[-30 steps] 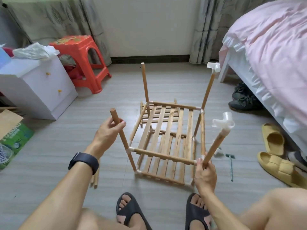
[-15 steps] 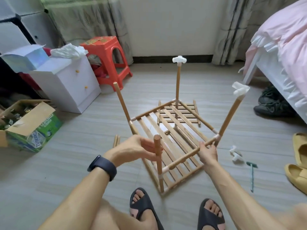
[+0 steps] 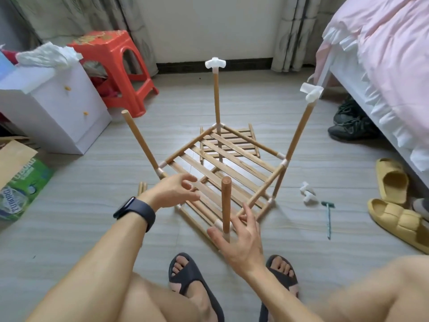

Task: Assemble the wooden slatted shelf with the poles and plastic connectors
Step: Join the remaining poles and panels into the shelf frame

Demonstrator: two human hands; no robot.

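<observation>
The partly built wooden slatted shelf (image 3: 222, 159) stands on the floor, one corner toward me, with an upright pole at each corner. The far pole (image 3: 216, 101) and the right pole (image 3: 299, 131) carry white plastic connectors (image 3: 215, 63) on top. The left pole (image 3: 139, 140) and the near pole (image 3: 225, 205) are bare. My left hand (image 3: 176, 189) hovers over the left side of the slats, fingers loosely spread, holding nothing. My right hand (image 3: 239, 240) is spread beside the base of the near pole, gripping nothing. Another slatted panel (image 3: 241, 135) lies flat behind the shelf.
Loose white connectors (image 3: 307, 194) and a small green hammer (image 3: 328, 217) lie on the floor at right, near yellow slippers (image 3: 392, 180). Spare poles (image 3: 142, 187) lie at left. A white cabinet (image 3: 58, 105), red stool (image 3: 116, 68), cardboard box (image 3: 18, 177) and bed (image 3: 383, 66) surround the spot.
The shelf was turned so a corner faces me. My left hand let go of the near pole and my right hand let go of the front rail; both now hover open.
</observation>
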